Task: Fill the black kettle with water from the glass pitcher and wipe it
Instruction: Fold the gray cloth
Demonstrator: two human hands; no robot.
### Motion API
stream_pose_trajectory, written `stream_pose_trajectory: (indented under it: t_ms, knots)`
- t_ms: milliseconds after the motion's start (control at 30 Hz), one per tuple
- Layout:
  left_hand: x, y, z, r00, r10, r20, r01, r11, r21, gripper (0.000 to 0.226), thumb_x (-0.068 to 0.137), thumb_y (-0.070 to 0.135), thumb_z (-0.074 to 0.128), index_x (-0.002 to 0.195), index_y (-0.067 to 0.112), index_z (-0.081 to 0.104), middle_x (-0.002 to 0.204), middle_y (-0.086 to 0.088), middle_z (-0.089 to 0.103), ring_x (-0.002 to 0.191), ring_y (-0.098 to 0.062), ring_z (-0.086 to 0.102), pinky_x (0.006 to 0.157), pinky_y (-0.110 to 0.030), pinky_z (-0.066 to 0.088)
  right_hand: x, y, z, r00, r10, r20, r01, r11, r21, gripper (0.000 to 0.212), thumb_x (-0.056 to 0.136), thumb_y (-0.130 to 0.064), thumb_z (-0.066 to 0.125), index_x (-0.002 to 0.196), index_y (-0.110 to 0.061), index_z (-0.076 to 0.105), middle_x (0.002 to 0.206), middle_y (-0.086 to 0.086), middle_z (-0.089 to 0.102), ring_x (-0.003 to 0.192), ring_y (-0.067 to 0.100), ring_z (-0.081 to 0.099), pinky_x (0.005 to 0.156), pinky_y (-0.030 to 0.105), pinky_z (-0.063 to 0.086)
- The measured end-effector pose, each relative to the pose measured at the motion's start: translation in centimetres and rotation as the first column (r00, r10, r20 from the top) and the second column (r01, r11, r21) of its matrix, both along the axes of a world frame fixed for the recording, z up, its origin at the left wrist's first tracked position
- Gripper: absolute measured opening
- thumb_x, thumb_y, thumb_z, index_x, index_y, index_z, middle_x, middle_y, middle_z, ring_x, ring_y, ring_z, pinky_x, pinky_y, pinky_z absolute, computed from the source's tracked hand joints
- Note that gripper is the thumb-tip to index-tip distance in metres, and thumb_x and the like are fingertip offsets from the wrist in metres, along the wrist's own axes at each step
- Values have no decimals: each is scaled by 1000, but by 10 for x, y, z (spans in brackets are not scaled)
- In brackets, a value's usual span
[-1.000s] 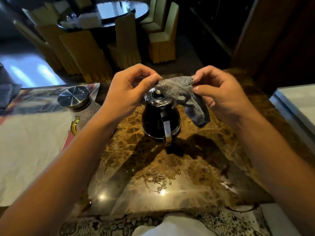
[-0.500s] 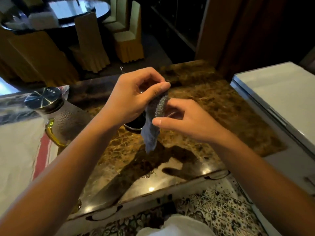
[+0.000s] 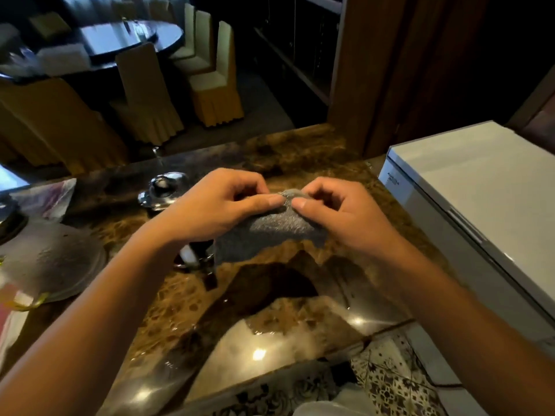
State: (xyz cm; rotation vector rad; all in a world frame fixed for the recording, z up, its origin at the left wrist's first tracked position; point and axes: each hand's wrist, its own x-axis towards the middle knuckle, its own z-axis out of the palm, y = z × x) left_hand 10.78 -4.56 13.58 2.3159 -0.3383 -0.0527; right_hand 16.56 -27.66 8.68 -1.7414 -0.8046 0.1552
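My left hand and my right hand both pinch a small grey cloth by its top edge, holding it above the brown marble counter. The cloth hangs folded between the thumbs. The black kettle with its shiny lid stands on the counter just left of and behind my left hand; my left wrist hides most of its body. The glass pitcher stands at the far left edge, blurred, with a dark round lid.
A white chest-like appliance stands right of the counter. A pale cloth runner covers the counter's left side. Beyond the counter are a round dark table and yellow-covered chairs. Water glistens on the near counter.
The view has shifted right and the kettle now lies left of my hands. My hands have brought the cloth up and folded it between both thumbs, away from the kettle's lid.
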Motion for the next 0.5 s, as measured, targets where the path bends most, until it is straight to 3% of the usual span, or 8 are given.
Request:
stream_pose_trajectory:
  t_ms: [67,133,200,300,400,500]
  knots:
    - [23,-15,-3,999,42,21,-41,999,-8,30,91,47,65,89,19,74,85,1,74,80,-16,70,74,-36,54,30,-24,-8,998,63,-11,-64,990,-128,21,93,-31,76,90,-10,74,81,20,68,69,32,62,63,43,47]
    - [52,-35,-9,993,113,33,-111,993,-48,26,91,43,68,88,18,74,83,7,73,78,-6,67,71,-26,52,71,-56,-15,985,165,-47,-172,949,-265,20,91,-30,79,85,-12,72,77,17,66,66,17,58,61,35,43]
    - [71,-42,-17,982,186,15,-182,974,-135,17,90,37,71,87,20,73,80,14,70,78,1,62,70,-16,48,101,-75,-20,974,221,-51,-226,920,-320,16,92,-28,77,84,-16,71,75,5,64,68,9,57,63,25,42]
    - [110,-54,-35,965,253,-68,-261,946,-193,7,89,37,73,84,32,73,83,12,71,79,-1,62,73,-17,48,159,-98,-23,981,177,-81,-192,948,-254,10,95,-27,74,92,-17,73,83,-12,67,79,7,64,73,25,50]
    - [157,-60,-45,931,357,-80,-366,915,-169,15,92,31,74,80,28,66,79,10,66,73,1,59,68,-17,47,220,-96,-25,991,131,-16,-132,966,-225,5,96,-26,72,93,-24,74,84,-10,69,80,3,64,75,29,50]
    - [203,-54,-42,897,442,16,-440,895,-76,17,94,21,75,86,27,61,81,10,62,70,6,57,68,-17,49,269,-81,-17,990,79,118,-46,966,-255,12,99,-21,67,106,-22,78,91,-7,73,87,2,66,81,33,53]
